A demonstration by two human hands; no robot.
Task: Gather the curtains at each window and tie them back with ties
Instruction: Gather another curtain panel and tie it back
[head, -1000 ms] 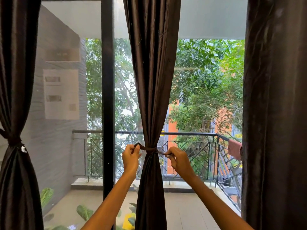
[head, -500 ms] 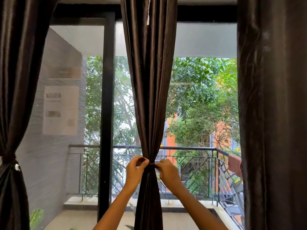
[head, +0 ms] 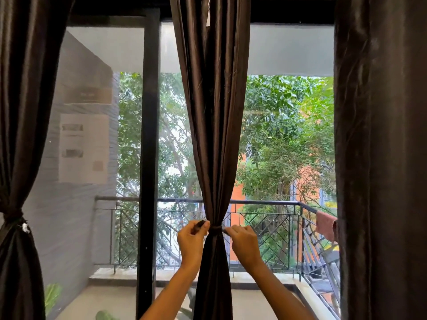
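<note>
The right curtain (head: 381,158) hangs loose and untied down the right edge of the view, the widest dark panel here. The left curtain (head: 16,135) is already cinched at its waist by a band with a small white tag (head: 25,227). Between them, in front of the black window frame (head: 147,158), the middle curtain (head: 215,135) is gathered into a narrow column, pinched in at about the height of the balcony railing (head: 265,202). Its cloth looks thin, glossy and soft, so I judge it light and rather slippery; it should bunch easily but may slide down through a slack band. The sensible place to hold is right at the waist, close beside the knot.

The tie (head: 216,228), a thin dark strip, wraps that waist. The left hand (head: 190,241) pinches one end of it just left of the curtain, fingers curled around the strip. The right hand (head: 245,242) pinches the other end just to the right, fingers likewise curled. The tie itself seems soft and limp, needing a firm pull outward to set.

A pale paper notice (head: 83,148) shows on the grey wall outside, its print too blurred to read; no brand is legible anywhere
</note>
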